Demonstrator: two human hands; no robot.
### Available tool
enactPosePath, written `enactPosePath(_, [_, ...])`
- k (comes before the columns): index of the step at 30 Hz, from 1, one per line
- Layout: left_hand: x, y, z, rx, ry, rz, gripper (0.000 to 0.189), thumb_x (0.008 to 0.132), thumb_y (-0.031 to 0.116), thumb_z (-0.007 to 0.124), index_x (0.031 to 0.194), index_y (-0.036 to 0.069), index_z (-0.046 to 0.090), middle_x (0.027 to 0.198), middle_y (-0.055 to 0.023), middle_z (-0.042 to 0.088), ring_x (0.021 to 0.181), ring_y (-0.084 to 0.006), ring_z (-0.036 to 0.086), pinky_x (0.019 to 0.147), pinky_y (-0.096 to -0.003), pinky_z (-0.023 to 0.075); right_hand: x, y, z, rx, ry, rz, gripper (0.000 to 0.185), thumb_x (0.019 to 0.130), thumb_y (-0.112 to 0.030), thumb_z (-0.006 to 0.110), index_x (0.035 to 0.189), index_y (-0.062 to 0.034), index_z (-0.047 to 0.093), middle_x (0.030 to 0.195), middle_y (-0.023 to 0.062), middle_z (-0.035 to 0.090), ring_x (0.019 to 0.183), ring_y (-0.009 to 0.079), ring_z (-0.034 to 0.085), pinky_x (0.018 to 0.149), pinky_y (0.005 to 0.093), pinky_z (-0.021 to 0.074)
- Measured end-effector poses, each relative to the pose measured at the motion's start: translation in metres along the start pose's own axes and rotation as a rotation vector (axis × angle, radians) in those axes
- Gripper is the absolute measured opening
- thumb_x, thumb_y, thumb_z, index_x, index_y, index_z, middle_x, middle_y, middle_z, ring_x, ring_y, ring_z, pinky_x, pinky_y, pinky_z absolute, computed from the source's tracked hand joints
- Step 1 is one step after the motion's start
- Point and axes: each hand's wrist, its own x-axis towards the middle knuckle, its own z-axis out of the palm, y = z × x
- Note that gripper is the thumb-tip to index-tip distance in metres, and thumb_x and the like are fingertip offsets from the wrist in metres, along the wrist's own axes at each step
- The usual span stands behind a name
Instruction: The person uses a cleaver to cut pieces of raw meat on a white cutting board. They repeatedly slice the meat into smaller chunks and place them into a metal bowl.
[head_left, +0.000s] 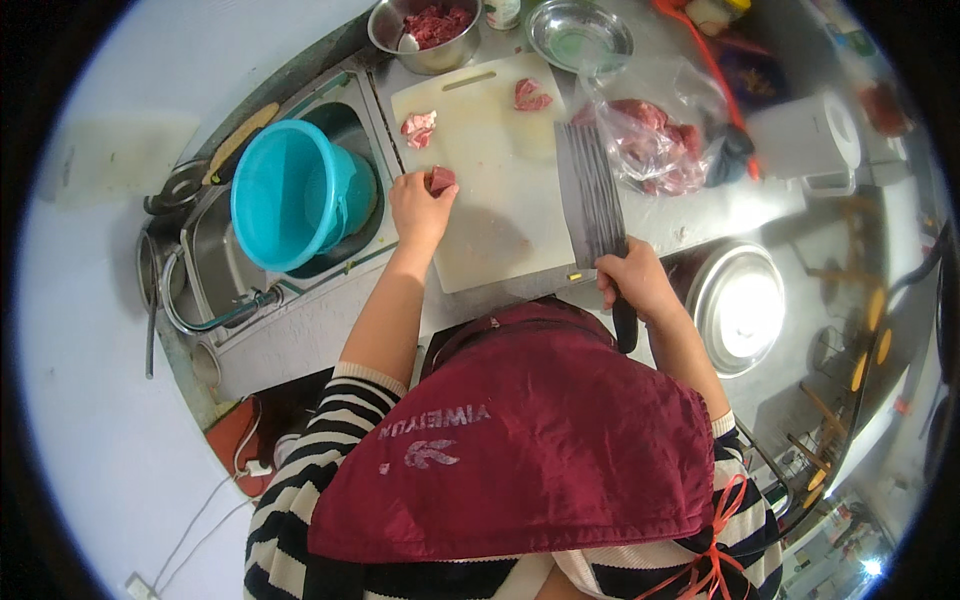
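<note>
My left hand (418, 206) grips a small chunk of red meat (442, 179) at the left side of the white cutting board (495, 232). In my right hand (637, 279) is the black handle of a broad-bladed cleaver (589, 195), its blade pointing away from me over the board's right edge. Pale, fatty meat scraps (418, 129) lie near the board's left edge. Another piece of red meat (532, 95) rests at its far right. Beyond the blade, a clear plastic bag (675, 90) holds larger chunks of raw meat (652, 135).
A turquoise bucket (285, 195) stands in the double sink (225, 247), beside a curved faucet (176, 300). At the back are a steel bowl (450, 56) of cut meat and a shallow steel dish (544, 34). A white pitcher (795, 139) stands right; a round metal lid (739, 307) sits lower.
</note>
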Motion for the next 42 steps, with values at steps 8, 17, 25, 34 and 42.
enactPosePath(8, [-0.007,0.073,-0.045,-0.765,-0.263,-0.065,0.036,0.080,-0.002,0.074,0.112,0.002,0.059,0.104,-0.0055,0.069,0.093,-0.0141,0.066,0.084,-0.0279,0.0513,-0.008,0.012,-0.002,-0.055,-0.023,-0.011,0.012,0.086,-0.006,0.060,0.088,0.0054,0.055,0.062,0.0087,0.059,0.044,0.0164,0.056,0.042,0.0322,0.0484])
enactPosePath(17, [-0.014,0.150,-0.130,-0.597,-0.128,0.417,0.044,0.065,-0.011,0.074,0.105,0.003,0.062,0.101,-0.0086,0.066,0.088,-0.0185,0.064,0.079,-0.0278,0.0520,-0.018,0.025,-0.010,-0.065,0.008,-0.013,0.015,0.082,-0.008,0.060,0.086,0.0060,0.056,0.062,0.0096,0.062,0.046,0.0170,0.060,0.044,0.0318,0.0486])
enactPosePath(25, [-0.026,0.153,-0.135,-0.930,-0.266,0.313,0.042,0.077,-0.006,0.075,0.115,0.003,0.060,0.104,-0.0096,0.066,0.090,-0.0193,0.064,0.082,-0.0309,0.0518,-0.022,0.031,-0.009,-0.039,-0.018,-0.013,0.014,0.082,-0.007,0.060,0.085,0.0055,0.056,0.061,0.0092,0.062,0.046,0.0169,0.060,0.045,0.0315,0.0478])
enactPosePath(34, [-0.042,0.154,-0.141,-1.590,-0.706,-0.168,0.043,0.098,0.011,0.062,0.138,0.006,0.046,0.110,-0.0112,0.066,0.084,-0.0147,0.064,0.075,-0.0299,0.0530,-0.028,0.028,-0.005,-0.082,-0.023,-0.023,0.014,0.083,-0.007,0.059,0.086,0.0061,0.056,0.062,0.0104,0.062,0.046,0.0175,0.060,0.046,0.0315,0.0484])
enactPosePath(42, [-0.051,0.161,-0.150,-1.503,-0.712,-0.208,0.047,0.099,0.009,0.058,0.143,0.012,0.040,0.097,-0.0124,0.066,0.072,-0.0147,0.059,0.063,-0.0293,0.0488,-0.034,0.024,-0.004,-0.114,-0.021,-0.012,0.016,0.083,-0.008,0.060,0.088,0.0075,0.057,0.063,0.0104,0.063,0.047,0.0174,0.061,0.047,0.0312,0.0492])
